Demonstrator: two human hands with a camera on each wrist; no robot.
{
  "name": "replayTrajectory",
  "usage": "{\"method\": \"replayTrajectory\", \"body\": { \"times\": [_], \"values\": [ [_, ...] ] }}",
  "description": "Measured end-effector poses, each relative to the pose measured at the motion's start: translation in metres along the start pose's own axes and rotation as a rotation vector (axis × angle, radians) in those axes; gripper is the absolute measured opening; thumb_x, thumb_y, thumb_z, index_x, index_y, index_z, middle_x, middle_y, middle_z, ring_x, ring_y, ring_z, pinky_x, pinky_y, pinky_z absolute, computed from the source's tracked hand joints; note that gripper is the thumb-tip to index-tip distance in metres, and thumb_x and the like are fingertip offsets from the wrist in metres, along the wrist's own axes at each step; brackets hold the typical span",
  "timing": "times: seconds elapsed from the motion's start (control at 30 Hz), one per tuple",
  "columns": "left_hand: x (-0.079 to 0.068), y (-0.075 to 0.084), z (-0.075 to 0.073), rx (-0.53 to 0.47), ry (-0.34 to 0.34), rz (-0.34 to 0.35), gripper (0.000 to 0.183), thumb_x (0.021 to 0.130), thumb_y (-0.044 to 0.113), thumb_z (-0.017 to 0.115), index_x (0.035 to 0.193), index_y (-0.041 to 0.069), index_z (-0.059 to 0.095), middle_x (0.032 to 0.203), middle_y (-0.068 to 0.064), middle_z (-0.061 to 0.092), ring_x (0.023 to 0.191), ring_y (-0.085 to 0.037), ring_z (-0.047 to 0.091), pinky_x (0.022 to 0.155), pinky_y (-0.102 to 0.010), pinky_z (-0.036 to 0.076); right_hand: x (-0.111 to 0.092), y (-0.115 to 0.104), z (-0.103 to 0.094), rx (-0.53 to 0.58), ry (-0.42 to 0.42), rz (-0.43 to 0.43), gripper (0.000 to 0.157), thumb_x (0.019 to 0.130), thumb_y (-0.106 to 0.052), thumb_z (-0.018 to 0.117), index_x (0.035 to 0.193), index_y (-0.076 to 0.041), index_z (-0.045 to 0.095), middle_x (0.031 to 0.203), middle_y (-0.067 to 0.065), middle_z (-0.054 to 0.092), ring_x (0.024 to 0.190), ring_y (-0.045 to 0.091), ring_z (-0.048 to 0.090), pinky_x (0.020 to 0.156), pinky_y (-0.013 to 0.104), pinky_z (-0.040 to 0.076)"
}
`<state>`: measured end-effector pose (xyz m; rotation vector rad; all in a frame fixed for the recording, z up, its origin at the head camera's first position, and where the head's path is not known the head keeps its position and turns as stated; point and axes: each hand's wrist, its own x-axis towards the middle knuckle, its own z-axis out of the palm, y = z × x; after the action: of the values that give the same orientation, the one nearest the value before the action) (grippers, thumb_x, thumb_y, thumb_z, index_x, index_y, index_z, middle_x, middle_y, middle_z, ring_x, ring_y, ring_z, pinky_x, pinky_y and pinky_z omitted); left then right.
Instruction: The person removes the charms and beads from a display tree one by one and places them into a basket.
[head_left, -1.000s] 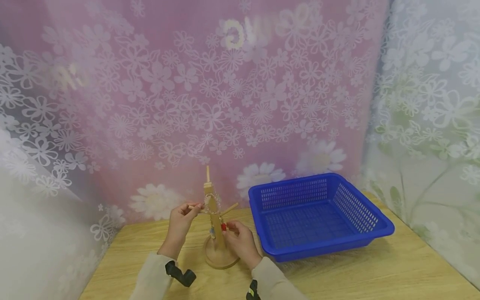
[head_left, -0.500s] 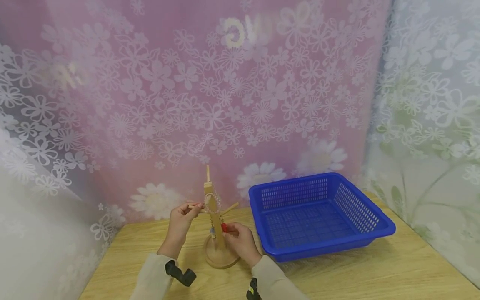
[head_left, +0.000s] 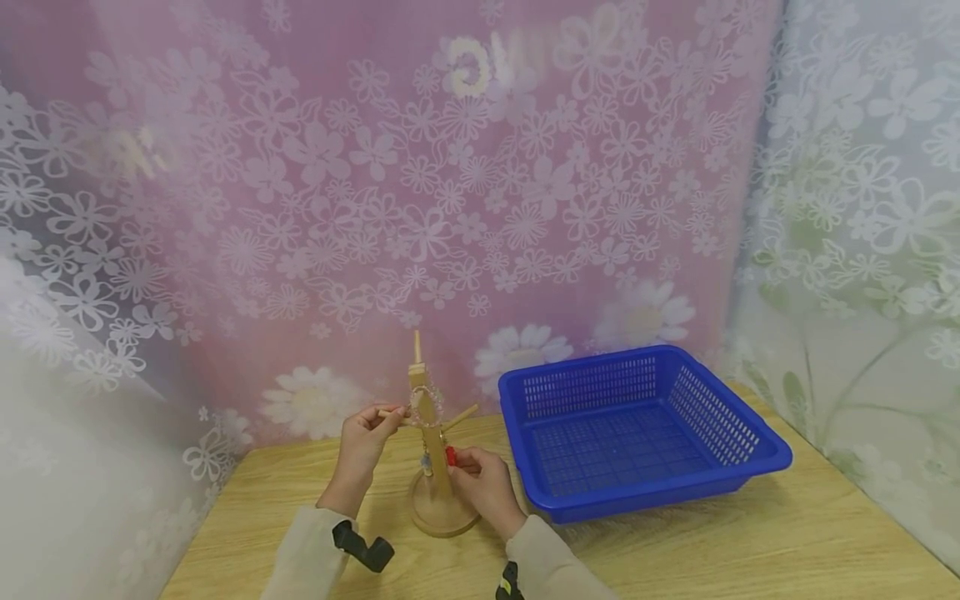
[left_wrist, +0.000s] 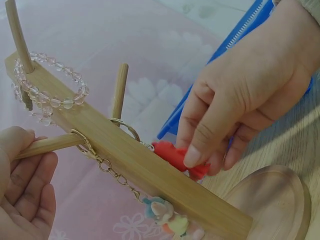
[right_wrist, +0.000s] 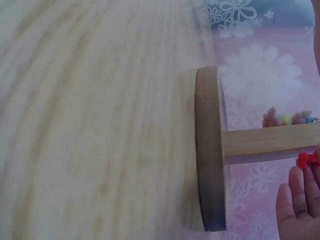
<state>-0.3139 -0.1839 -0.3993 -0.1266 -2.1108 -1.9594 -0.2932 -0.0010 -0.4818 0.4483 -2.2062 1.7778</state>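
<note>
A wooden stand [head_left: 435,450] with a round base and several pegs stands upright on the table. My left hand [head_left: 367,433] pinches the end of its left peg [left_wrist: 50,145]. My right hand [head_left: 483,483] pinches a red keychain charm [left_wrist: 175,157], whose metal ring hangs on the right peg [left_wrist: 120,91]. From the left peg, close to the post, a gold chain carries a multicoloured figure keychain [left_wrist: 165,215]. A clear pinkish bead bracelet [left_wrist: 60,97] hangs around an upper peg. In the right wrist view the red charm lies at my fingertips, partly cut off by the frame's edge.
A blue plastic basket [head_left: 540,497] with slatted sides sits to the right of the stand. The wooden table [head_left: 247,508] runs back to a pink flowered curtain [head_left: 337,208]; a pale curtain [head_left: 862,250] closes the right side.
The red charm has shifted very slightly to the right with my right hand's fingers, which have closed further over it. My left hand keeps its place on the peg.
</note>
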Motion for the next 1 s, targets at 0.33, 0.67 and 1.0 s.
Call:
{"method": "replayTrajectory", "body": {
  "times": [0.33, 0.67, 1.0],
  "values": [
    [0.002, -0.002, 0.001, -0.001, -0.002, 0.014, 0.021, 0.088, 0.016, 0.068, 0.092, -0.004, 0.068, 0.079, 0.009, 0.07, 0.076, -0.008, 0.062, 0.076, -0.024, 0.05, 0.0, -0.009, 0.0, 0.023, 0.052, 0.009, 0.011, 0.083, -0.007, 0.07, 0.09, 0.002, 0.069, 0.084, 0.01, 0.068, 0.074, 0.013, 0.061, 0.067, 0.022, 0.05],
    [0.001, 0.0, 0.001, -0.008, -0.012, 0.007, 0.022, 0.088, 0.017, 0.068, 0.092, -0.004, 0.068, 0.079, 0.008, 0.07, 0.077, -0.008, 0.062, 0.076, -0.023, 0.049, -0.006, -0.029, -0.006, 0.071, 0.046, 0.069, 0.013, 0.085, -0.007, 0.069, 0.094, 0.002, 0.068, 0.089, 0.011, 0.068, 0.078, 0.016, 0.06, 0.067, 0.021, 0.05],
    [-0.002, 0.0, 0.0, -0.006, -0.007, 0.029, 0.022, 0.089, 0.015, 0.066, 0.093, -0.006, 0.067, 0.078, 0.009, 0.07, 0.077, -0.008, 0.062, 0.076, -0.024, 0.049, -0.016, -0.076, -0.024, 0.152, 0.018, 0.082, 0.016, 0.085, 0.001, 0.064, 0.095, 0.013, 0.063, 0.091, 0.023, 0.065, 0.081, 0.025, 0.06, 0.069, 0.02, 0.049]
  ]
}}
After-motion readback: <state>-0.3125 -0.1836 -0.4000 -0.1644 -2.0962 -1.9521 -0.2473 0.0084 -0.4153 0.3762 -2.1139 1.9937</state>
